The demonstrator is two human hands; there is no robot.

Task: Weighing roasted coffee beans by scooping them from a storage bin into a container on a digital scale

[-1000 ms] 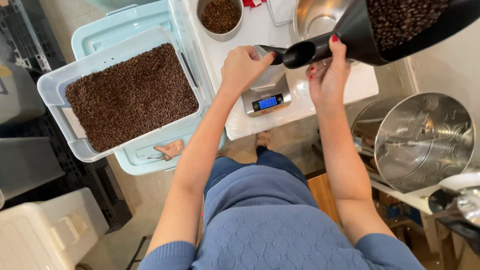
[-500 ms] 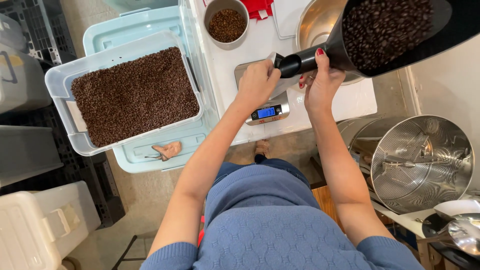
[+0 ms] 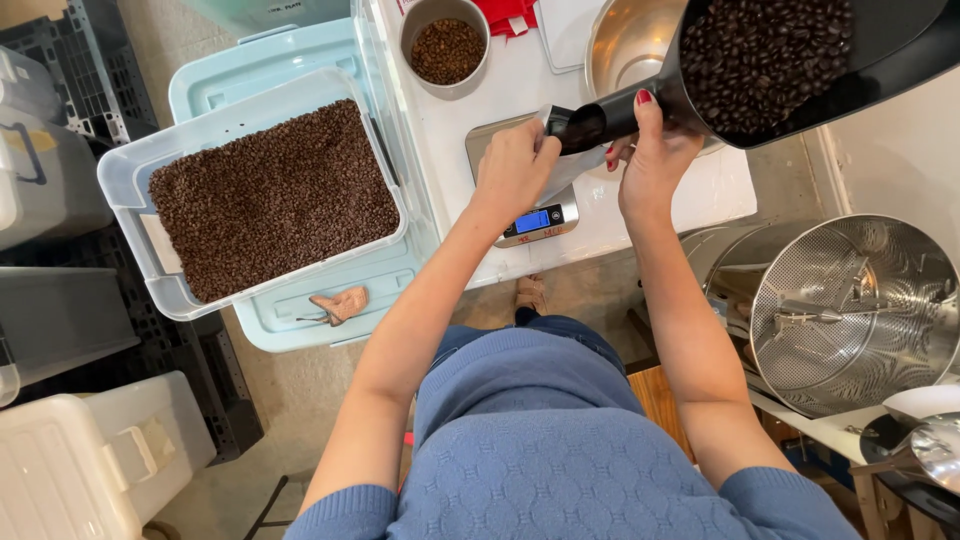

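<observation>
My right hand (image 3: 655,160) grips the handle of a large black scoop (image 3: 860,60) heaped with dark coffee beans, held up over the white table (image 3: 450,140). My left hand (image 3: 512,168) is closed just at the end of the scoop's handle. It seems to pinch the top of a pale bag (image 3: 580,168) that stands on a small digital scale (image 3: 535,222). My hands hide most of the bag.
A clear plastic bin (image 3: 130,175) of coffee beans rests on a light blue lid to the left. A metal cup (image 3: 447,50) of beans and a steel bowl (image 3: 625,45) stand at the back of the table. A perforated steel drum (image 3: 860,300) sits to the right, with white and grey boxes on the floor at left.
The view has drifted so the scoop looms larger at top right. Both hands keep their holds above the scale; the left hand has closed in on the handle's end.
</observation>
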